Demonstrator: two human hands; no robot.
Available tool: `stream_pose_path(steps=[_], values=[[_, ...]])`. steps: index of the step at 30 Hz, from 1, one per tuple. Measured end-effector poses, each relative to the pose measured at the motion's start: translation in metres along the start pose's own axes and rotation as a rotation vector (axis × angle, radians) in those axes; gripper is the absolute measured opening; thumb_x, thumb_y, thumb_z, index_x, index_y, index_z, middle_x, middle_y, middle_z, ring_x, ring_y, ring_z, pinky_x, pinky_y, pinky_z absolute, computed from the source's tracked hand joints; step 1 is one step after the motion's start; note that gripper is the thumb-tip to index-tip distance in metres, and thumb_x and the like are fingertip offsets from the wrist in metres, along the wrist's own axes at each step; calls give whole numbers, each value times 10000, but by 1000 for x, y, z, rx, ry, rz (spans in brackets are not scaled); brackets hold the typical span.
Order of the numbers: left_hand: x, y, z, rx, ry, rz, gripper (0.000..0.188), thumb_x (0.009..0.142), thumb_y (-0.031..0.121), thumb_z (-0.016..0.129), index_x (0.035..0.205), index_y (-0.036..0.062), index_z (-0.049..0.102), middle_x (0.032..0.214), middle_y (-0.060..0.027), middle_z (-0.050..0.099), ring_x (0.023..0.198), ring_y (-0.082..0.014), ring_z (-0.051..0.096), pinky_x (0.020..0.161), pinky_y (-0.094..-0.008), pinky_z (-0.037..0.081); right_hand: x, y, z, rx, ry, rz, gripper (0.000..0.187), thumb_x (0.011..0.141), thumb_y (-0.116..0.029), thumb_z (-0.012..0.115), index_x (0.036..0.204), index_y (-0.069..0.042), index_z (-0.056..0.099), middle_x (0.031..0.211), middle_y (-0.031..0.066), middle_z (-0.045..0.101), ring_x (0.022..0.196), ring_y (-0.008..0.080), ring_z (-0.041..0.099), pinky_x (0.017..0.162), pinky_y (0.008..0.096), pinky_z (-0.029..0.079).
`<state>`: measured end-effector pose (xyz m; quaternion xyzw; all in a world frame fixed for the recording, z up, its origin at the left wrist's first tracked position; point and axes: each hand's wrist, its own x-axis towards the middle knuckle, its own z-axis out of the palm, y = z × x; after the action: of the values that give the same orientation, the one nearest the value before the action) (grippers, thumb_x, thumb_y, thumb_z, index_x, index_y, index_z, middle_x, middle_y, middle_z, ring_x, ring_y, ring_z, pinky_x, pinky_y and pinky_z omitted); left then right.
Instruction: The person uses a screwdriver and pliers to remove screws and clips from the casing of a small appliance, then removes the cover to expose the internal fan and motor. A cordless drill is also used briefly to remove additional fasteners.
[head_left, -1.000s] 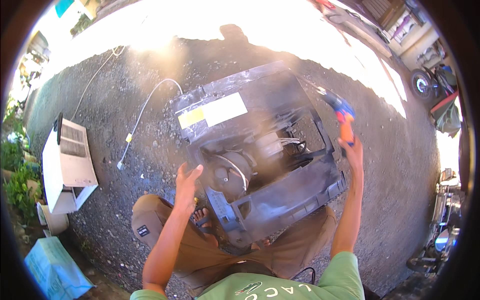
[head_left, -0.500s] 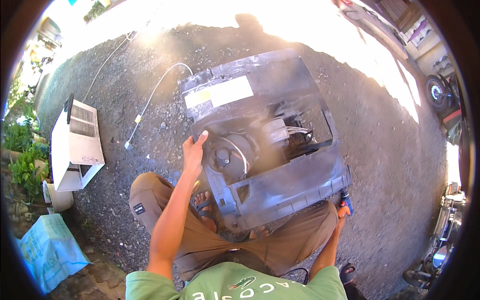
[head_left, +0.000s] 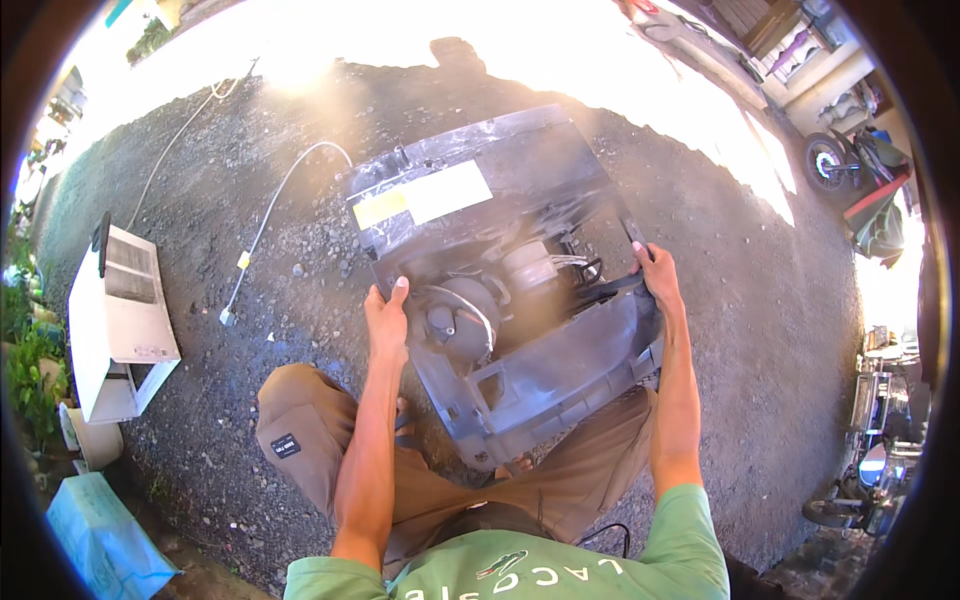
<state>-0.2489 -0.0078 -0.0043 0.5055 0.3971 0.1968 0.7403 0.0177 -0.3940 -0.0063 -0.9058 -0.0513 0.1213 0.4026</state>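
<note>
A large dark plastic appliance housing [head_left: 560, 370] is tilted in front of my knees. Set into it are a round motor [head_left: 460, 325], a pale cylindrical part with white wires [head_left: 530, 268], and a white and yellow label [head_left: 450, 192] near its far edge. My left hand [head_left: 388, 318] grips the left rim, thumb on top and fingers partly hidden underneath. On the opposite rim, my right hand [head_left: 655, 272] is closed round the edge, its fingertips partly out of sight. A white cord with a plug [head_left: 228, 316] trails from the far left corner.
To the left a white box-shaped casing [head_left: 120, 330] lies on the gravel ground [head_left: 250, 430], with a white pot [head_left: 90, 437] and a blue bag [head_left: 110, 540] nearer. Motorbikes stand along the right, one showing its wheel [head_left: 828, 163]. Bright sunlit ground lies beyond.
My right hand has left the orange and blue power tool, now out of sight, and moved up to grip the housing's right rim. My left hand keeps its hold on the left rim.
</note>
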Motion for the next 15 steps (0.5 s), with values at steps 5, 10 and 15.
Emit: stream_pose_path(steps=[5,10,15], values=[[3,-4,0,46,33,85,211,952,189,662,1062,23,593,989,-43,654,883,-119,580,788,-297,471,-11,-18,-14,195,-20,37,354,959,-332,653,803,-16,626,641,51,604,650,155,638,615,297,478],[5,5,-8,41,-5,25,187,948,154,655,1066,21,597,992,-46,660,859,-119,594,786,-292,480,-33,-24,-10,202,3,139,328,950,-301,661,806,-7,637,648,58,607,639,168,649,617,314,476],[-4,17,-9,23,-70,14,187,935,134,670,1049,4,598,994,-62,659,866,-127,598,792,-297,484,-44,-17,-3,216,22,88,345,956,-300,652,782,-4,624,645,57,595,652,179,652,630,325,477]])
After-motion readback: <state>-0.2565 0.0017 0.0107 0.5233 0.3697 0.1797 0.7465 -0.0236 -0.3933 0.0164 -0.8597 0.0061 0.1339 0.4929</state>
